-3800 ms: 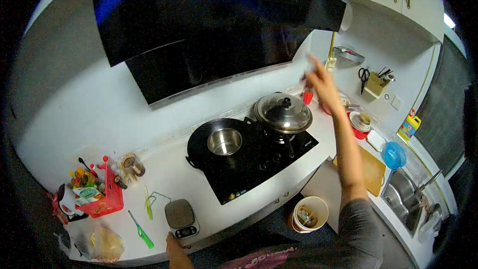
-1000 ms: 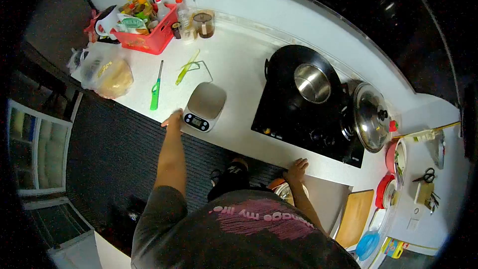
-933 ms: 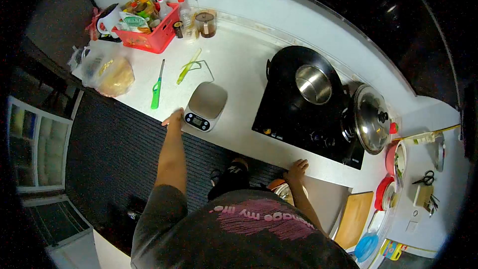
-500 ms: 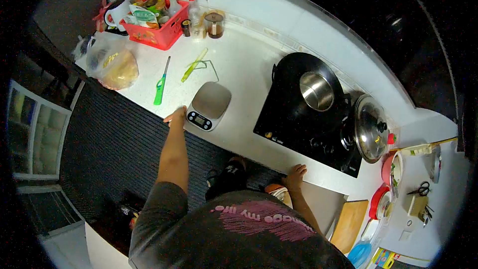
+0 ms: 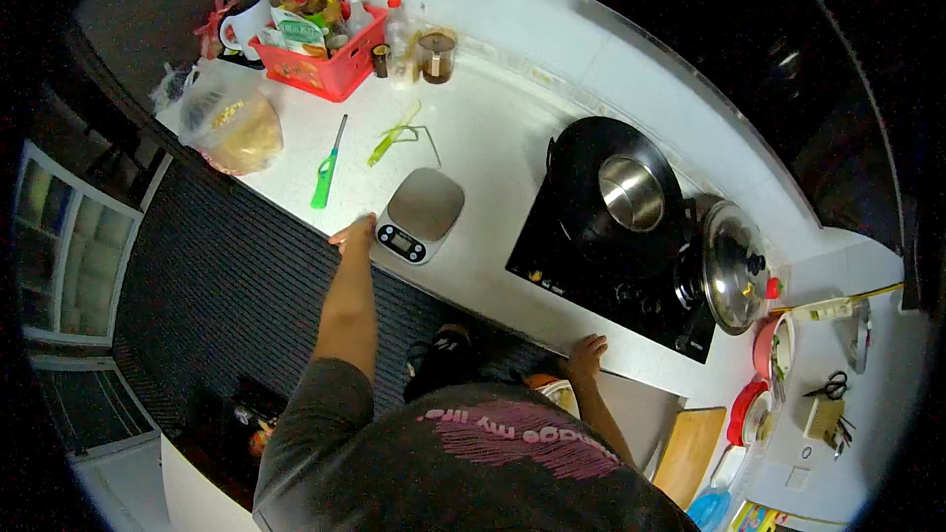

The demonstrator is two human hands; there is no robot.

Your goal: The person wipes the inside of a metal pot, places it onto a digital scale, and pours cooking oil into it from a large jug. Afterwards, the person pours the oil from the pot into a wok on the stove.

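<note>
My left hand [image 5: 357,233] rests on the front edge of the white counter, its fingers stretched out and holding nothing. Right beside it sits a kitchen scale [image 5: 426,212] with a steel plate and a small display. Farther along the counter edge, my right hand [image 5: 588,352] lies with fingers apart near the black cooktop [image 5: 591,298]. Beyond the scale are a piece of green onion [image 5: 386,147] and a green-handled lighter [image 5: 324,180] with a long thin nozzle.
A steel pot [image 5: 631,194] sits in a black wok [image 5: 576,163], with a glass lid [image 5: 734,271] to the right. At the back left stand a red basket [image 5: 330,79] of bottles, a glass jug [image 5: 437,57] and a plastic bag [image 5: 232,123]. A wooden board [image 5: 690,455] leans at right.
The head view has shifted slightly, so the counter items appear a little to the right. Both hands keep their places on the counter edge.
</note>
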